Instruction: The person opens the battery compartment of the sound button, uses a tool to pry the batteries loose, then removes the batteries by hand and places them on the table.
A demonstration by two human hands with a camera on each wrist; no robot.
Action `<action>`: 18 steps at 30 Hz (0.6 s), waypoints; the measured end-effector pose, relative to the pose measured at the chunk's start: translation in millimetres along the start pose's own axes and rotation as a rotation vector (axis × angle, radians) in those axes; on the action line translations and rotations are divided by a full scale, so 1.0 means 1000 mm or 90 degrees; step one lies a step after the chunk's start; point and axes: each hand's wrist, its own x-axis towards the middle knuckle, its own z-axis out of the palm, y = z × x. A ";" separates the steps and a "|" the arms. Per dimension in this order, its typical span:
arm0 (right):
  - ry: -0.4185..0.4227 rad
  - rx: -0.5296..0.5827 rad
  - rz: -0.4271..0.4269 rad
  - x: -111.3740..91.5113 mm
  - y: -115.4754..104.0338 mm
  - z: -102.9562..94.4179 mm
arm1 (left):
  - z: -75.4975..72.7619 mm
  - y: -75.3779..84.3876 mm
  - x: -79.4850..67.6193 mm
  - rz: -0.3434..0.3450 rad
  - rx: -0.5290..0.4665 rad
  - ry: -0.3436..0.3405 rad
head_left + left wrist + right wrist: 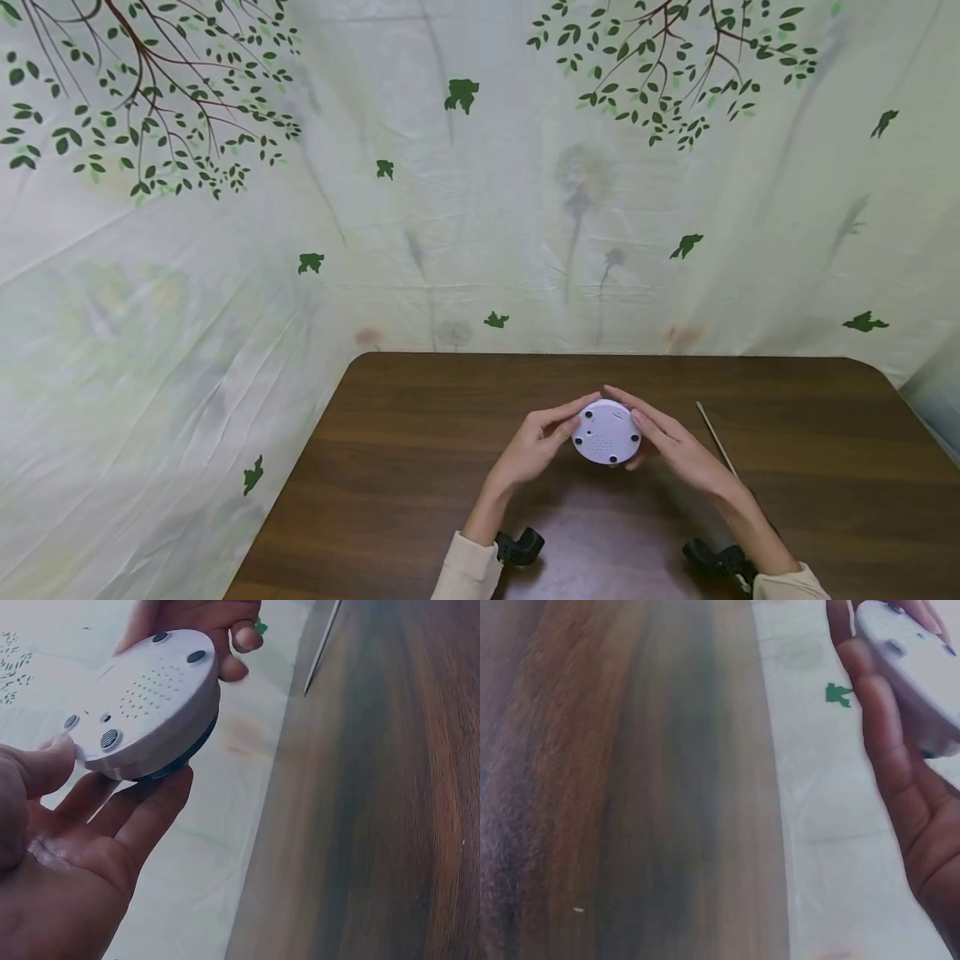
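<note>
A round white device [606,432] is held up over the table between both hands, its flat underside facing me. Several dark round feet sit near that underside's rim, and a patch of small holes [154,690] lies among them. A dark blue-green band shows along its far side in the left wrist view. The left hand [528,450] grips one edge, thumb on the underside and fingers behind. On the opposite edge, the right hand [678,450] holds it with thumb and fingers. Its far face is hidden.
A thin metal rod [716,437] lies on the brown wooden table [420,467], close to the right forearm and partly behind it. Behind the table hangs a pale cloth [480,217] printed with leaves and branches. Dark cameras [521,547] are strapped at the wrists.
</note>
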 end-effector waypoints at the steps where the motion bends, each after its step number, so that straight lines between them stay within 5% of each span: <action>1: -0.005 0.011 -0.007 0.000 0.000 0.000 | 0.000 0.000 0.000 -0.001 -0.009 0.003; 13: -0.024 0.085 -0.020 0.000 0.003 -0.001 | 0.000 0.000 -0.001 -0.050 -0.043 0.012; 18: -0.078 0.147 -0.015 -0.001 0.005 -0.004 | 0.001 0.000 0.000 -0.075 -0.028 0.033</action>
